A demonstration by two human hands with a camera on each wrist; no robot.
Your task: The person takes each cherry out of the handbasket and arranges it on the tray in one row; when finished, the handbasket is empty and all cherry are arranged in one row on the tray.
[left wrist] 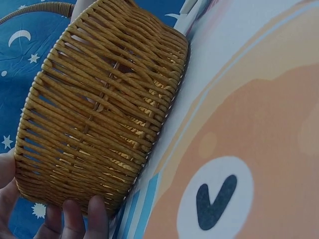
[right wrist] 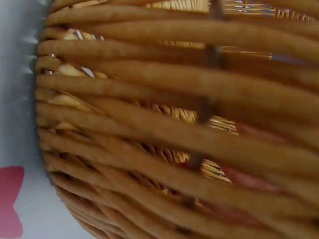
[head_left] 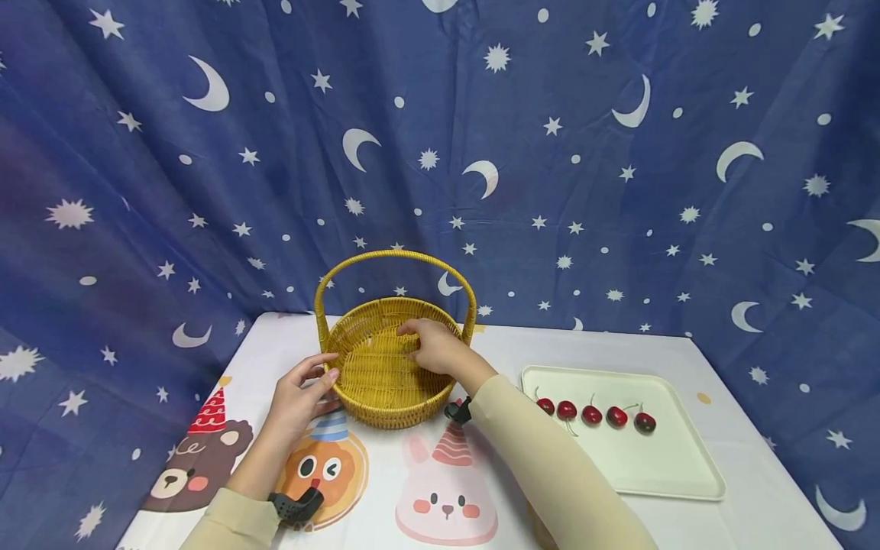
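A yellow woven basket (head_left: 385, 405) with an arched handle stands towards the back of the table. My left hand (head_left: 297, 397) holds its left rim, the thumb at the edge and the other fingers against the outer wall. In the left wrist view, the fingertips of the left hand (left wrist: 75, 219) lie along the weave. My right hand (head_left: 440, 351) reaches over the right rim into the basket, fingers bent down near its floor. Through the weave in the right wrist view a small red patch shows beside that hand; I cannot tell whether the fingers hold it.
A cream tray (head_left: 660, 466) lies on the right of the table, with several dark red stemmed cherries (head_left: 591, 415) in a row along its back part. The white tablecloth (head_left: 509, 489) carries printed cartoon animals. Behind hangs a blue curtain (head_left: 522, 252) with moons and stars.
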